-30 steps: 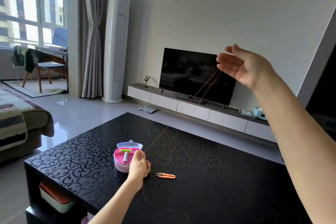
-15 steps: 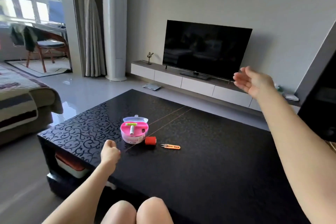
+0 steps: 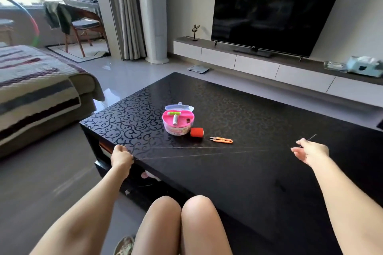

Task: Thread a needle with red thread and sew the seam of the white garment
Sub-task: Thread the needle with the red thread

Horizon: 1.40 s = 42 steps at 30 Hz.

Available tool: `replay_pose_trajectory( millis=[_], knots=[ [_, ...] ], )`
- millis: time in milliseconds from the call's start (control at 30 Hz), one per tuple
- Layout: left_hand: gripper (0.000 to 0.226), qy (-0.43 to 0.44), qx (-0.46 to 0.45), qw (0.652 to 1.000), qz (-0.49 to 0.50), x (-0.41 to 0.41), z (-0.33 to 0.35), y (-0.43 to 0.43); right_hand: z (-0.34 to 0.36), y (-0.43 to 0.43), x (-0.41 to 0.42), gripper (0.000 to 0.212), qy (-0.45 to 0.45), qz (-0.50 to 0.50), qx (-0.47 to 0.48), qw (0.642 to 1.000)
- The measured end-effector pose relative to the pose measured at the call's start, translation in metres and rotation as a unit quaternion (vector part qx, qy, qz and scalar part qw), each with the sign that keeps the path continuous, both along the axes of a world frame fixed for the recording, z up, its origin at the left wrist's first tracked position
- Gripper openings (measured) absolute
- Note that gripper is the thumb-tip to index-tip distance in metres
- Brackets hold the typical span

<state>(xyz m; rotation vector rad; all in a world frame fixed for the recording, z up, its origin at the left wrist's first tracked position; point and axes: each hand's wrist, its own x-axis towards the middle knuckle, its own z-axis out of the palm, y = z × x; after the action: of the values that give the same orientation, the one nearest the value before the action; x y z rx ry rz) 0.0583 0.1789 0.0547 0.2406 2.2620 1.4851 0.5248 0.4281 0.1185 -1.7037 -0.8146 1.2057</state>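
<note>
A thin red thread (image 3: 196,154) is stretched in two strands low over the black table (image 3: 259,172) between my hands. My left hand (image 3: 121,156) pinches its ends at the table's near left corner. My right hand (image 3: 310,150) is at the right, thumb and forefinger pinching the needle (image 3: 309,139), the other fingers spread. A red thread spool (image 3: 196,132) lies beside the pink sewing box (image 3: 178,122). No white garment shows.
Small orange thread snips (image 3: 221,140) lie right of the spool. My knees (image 3: 182,219) are at the table's near edge. A sofa with a striped cover (image 3: 37,91) stands left, a TV (image 3: 273,12) on a low cabinet (image 3: 259,66) behind.
Both hands came down and apart, drawing the thread out level over the table. My left hand left the sewing box for the near corner. The spool now lies uncovered.
</note>
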Motion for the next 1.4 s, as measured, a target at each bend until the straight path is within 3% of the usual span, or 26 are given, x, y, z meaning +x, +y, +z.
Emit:
replay_pose_trajectory(
  millis=[133,267,433,533,567,700,767,833,867,933,1000,1100,1233,1400],
  knots=[
    [0.019,0.008,-0.016,0.999,0.030,-0.017,-0.006,-0.004,-0.030,0.011,-0.007,0.017,-0.022,0.003,-0.007,1.000],
    [0.017,0.056,-0.054,0.996,0.040,-0.032,-0.012,-0.008,-0.046,0.025,-0.018,0.019,0.014,-0.014,-0.025,1.000],
    [0.013,0.071,-0.047,0.996,-0.018,-0.021,-0.011,0.006,-0.050,0.036,-0.031,0.022,0.014,0.015,-0.065,0.998],
    [0.023,0.046,-0.029,0.996,-0.074,-0.008,-0.003,0.015,-0.044,0.038,-0.038,0.004,0.049,-0.011,-0.080,0.996],
    [0.027,0.037,-0.015,0.995,-0.091,-0.003,0.002,0.016,-0.045,0.039,-0.038,0.016,0.046,-0.012,-0.082,0.995],
    [0.025,0.031,0.005,0.985,-0.170,0.019,0.030,0.014,-0.036,0.022,-0.039,0.036,-0.156,-0.014,-0.111,0.981],
    [0.025,0.049,-0.012,0.972,-0.228,0.028,0.042,0.013,-0.020,-0.005,-0.060,0.046,-0.303,0.004,-0.055,0.952],
    [0.024,0.066,-0.039,0.951,-0.299,0.039,0.055,0.010,0.000,-0.041,-0.097,0.046,-0.362,0.118,0.079,0.921],
    [0.024,0.071,-0.046,0.941,-0.327,0.042,0.060,0.005,0.010,-0.065,-0.124,0.044,-0.326,0.213,0.161,0.907],
    [0.026,0.084,-0.031,0.924,-0.371,0.057,0.070,0.001,0.026,-0.111,-0.166,0.044,-0.157,0.383,0.243,0.877],
    [0.026,0.078,0.003,0.916,-0.394,0.077,0.084,-0.004,0.036,-0.152,-0.205,0.049,-0.028,0.509,0.233,0.828],
    [0.026,0.057,0.056,0.913,-0.400,0.098,0.102,-0.008,0.042,-0.189,-0.243,0.051,0.063,0.623,0.181,0.759],
    [0.026,0.097,0.064,0.918,-0.380,0.096,0.111,-0.022,0.040,-0.205,-0.248,0.044,0.059,0.667,0.142,0.729],
    [0.023,0.055,0.056,0.903,-0.423,0.091,0.105,-0.039,0.038,-0.200,-0.228,0.041,-0.024,0.692,0.162,0.703]
  ],
)
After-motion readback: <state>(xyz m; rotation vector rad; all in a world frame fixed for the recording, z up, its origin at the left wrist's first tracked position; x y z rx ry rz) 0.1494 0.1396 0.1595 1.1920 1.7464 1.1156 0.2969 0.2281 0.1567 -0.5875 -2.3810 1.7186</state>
